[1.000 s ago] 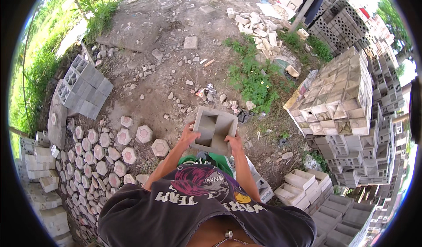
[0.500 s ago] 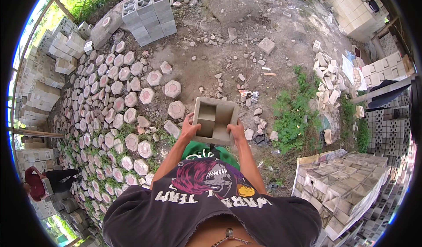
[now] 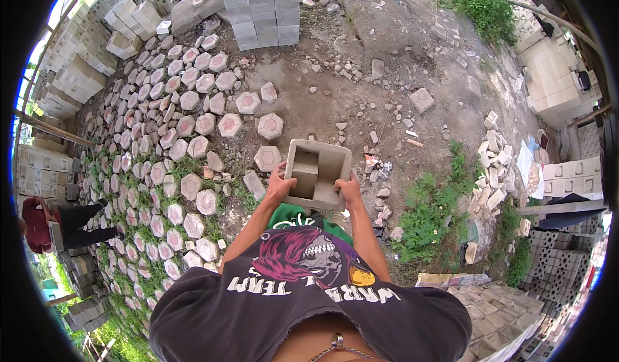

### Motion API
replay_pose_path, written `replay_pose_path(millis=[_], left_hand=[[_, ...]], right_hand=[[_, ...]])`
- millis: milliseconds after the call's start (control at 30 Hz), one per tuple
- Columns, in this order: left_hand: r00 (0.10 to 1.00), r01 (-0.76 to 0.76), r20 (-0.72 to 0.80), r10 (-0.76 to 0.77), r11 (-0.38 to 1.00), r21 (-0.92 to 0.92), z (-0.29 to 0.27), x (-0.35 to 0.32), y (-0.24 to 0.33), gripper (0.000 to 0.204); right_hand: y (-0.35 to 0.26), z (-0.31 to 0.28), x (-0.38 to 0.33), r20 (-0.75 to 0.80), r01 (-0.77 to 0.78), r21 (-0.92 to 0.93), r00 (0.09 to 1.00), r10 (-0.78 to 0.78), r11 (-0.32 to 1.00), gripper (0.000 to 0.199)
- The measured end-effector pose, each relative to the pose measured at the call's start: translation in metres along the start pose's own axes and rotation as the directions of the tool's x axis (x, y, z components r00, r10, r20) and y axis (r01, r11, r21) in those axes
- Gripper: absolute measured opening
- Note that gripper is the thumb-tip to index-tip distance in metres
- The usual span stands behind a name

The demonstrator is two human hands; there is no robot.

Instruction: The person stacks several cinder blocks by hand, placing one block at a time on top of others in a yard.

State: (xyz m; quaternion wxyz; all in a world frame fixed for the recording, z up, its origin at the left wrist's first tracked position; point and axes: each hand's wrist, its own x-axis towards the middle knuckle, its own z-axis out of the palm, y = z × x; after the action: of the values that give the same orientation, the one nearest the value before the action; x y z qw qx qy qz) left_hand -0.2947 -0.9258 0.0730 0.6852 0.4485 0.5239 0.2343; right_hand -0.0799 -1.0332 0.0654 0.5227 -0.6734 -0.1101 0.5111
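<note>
Between my hands, in front of my body, is a grey hollow concrete block (image 3: 332, 167), its open cavities facing up toward me. My left hand (image 3: 280, 186) grips its left side, thumb over the near rim. The right side is held by my right hand (image 3: 349, 189) in the same way, thumb on the wall. The fingers beneath and behind the block are partly hidden. It is held above the ground, just past my green shorts (image 3: 303, 219).
Hexagonal pavers (image 3: 191, 186) cover the ground at left. Ahead stands a stack of grey hollow blocks (image 3: 264, 20). Weeds (image 3: 422, 220) and a pile of broken pieces (image 3: 493, 175) lie at right, with stacked blocks (image 3: 500, 310) at lower right. Another person (image 3: 71, 226) is at far left.
My view has turned left, so the far block stack and pavers sit farther right in the picture. Both hands still hold the block, which is tilted slightly differently.
</note>
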Motion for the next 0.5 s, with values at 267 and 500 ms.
replay_pose_path(millis=[267, 500], left_hand=[[0.998, -0.063, 0.005, 0.063, 0.998, 0.005, -0.014, 0.14, 0.041, 0.079], [0.998, -0.063, -0.009, 0.063, 0.997, -0.05, -0.04, 0.214, 0.101, 0.079]], right_hand=[[-0.058, 0.053, 0.129, -0.004, 0.081, -0.013, 0.997, -0.081, 0.997, 0.06], [-0.108, 0.102, 0.197, 0.01, 0.128, -0.028, 0.992, -0.128, 0.991, 0.059]])
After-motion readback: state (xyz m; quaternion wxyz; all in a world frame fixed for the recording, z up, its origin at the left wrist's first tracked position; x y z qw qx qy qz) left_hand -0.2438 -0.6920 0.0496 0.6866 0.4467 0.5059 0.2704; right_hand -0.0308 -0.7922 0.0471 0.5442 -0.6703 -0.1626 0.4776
